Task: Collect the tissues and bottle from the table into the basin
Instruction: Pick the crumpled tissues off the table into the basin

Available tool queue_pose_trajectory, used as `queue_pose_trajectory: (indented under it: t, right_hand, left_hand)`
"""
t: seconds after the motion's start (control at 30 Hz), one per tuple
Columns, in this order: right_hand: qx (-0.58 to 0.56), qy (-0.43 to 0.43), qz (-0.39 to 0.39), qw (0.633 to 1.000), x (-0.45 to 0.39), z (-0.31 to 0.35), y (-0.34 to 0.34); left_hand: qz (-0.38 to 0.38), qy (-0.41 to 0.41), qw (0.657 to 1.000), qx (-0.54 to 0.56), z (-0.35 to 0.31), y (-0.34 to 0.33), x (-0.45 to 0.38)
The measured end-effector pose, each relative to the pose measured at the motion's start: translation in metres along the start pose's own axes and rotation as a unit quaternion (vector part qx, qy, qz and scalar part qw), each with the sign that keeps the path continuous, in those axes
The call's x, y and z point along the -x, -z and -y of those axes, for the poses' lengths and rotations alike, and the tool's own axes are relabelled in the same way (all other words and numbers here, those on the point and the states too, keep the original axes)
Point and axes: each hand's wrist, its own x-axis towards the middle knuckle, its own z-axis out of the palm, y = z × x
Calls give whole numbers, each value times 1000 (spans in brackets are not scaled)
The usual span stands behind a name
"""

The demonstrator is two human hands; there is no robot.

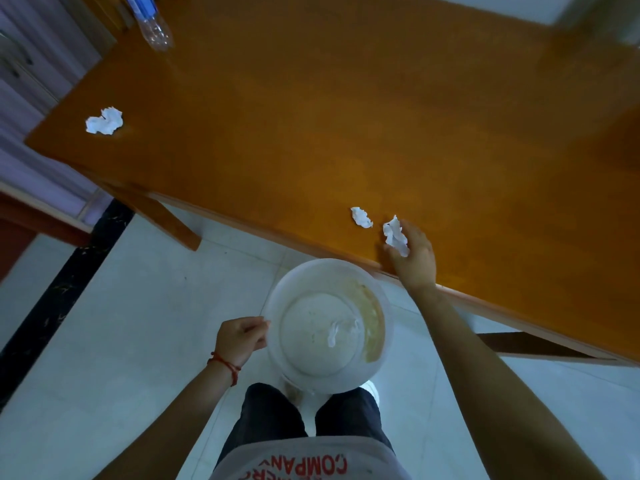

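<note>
Your orange wooden table (pixel 346 116) carries a clear plastic bottle (pixel 152 24) lying at the far left corner, one crumpled tissue (pixel 104 121) near the left edge, and another (pixel 361 217) by the near edge (a third is in your hand).

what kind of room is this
Probably a room in a home or dorm: a long orange wooden table on pale floor tiles, with panelled cabinet doors beside it.

White crumpled tissues (pixel 104 121) lie on the orange table (pixel 311 116); the basin (pixel 273 306) is white, stained brown.
</note>
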Motion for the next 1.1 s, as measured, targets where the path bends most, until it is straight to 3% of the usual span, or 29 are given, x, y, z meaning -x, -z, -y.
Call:
queue_pose_trajectory:
  t: [0.17, 0.4, 0.53, 0.67, 0.77, 0.9, 1.1]
  right_hand:
    - [52, 34, -10, 998, -14, 0, -7]
    - [-81, 24, -30, 996, 14, 11, -3]
    - [-147, 80, 43, 985, 73, 21, -21]
    - [-95, 55, 144, 983, 108, 18, -43]
    - [-72, 70, 164, 981, 109, 17, -43]
    - [-78, 77, 142, 984, 88, 18, -32]
    - [-106, 69, 21, 992, 22, 39, -14]
  left_hand:
    - [-11, 3, 1000, 11, 4, -3, 1]
    - [-11, 1, 1000, 6, 7, -6, -1]
    - [-2, 3, 1000, 8, 7, -8, 1]
    - [-18, 16, 999, 46, 4, -10, 3]
    - [-19, 20, 998, 62, 3, -9, 4]
    - [-27, 9, 999, 28, 6, -4, 4]
    - [-33, 14, 998, 47, 10, 2, 5]
